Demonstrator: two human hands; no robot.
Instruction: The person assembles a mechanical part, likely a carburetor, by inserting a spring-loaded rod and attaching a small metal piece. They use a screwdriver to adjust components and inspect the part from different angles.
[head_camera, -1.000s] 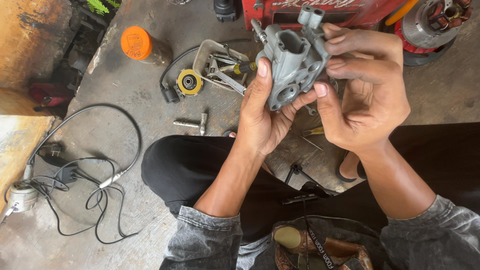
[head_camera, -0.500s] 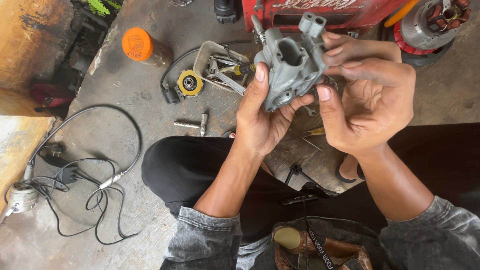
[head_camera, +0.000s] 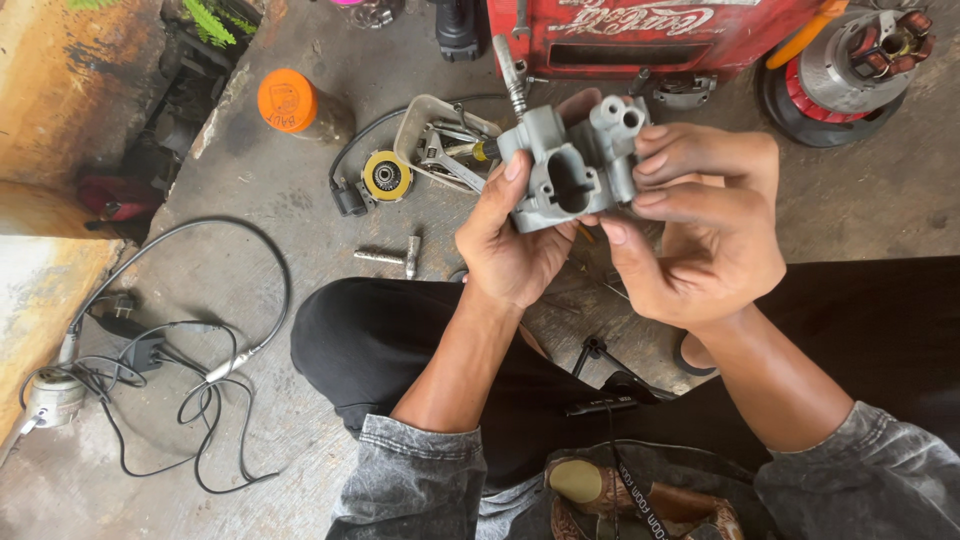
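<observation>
Basically, left hand (head_camera: 510, 245) and right hand (head_camera: 700, 235) both clamp the grey carburetor body (head_camera: 570, 170); support underneath, rotate slowly, avoid the fittings.

A small engine repair workshop is showing itself here: someone is sitting on a stained concrete floor (head_camera: 250, 200) amid a tray of wrenches (head_camera: 440, 140), a stator coil (head_camera: 850, 70), a loose T-handle tool (head_camera: 390, 257) and tangled black cables (head_camera: 180, 380), working a grey metal engine casting (head_camera: 560, 170).
</observation>
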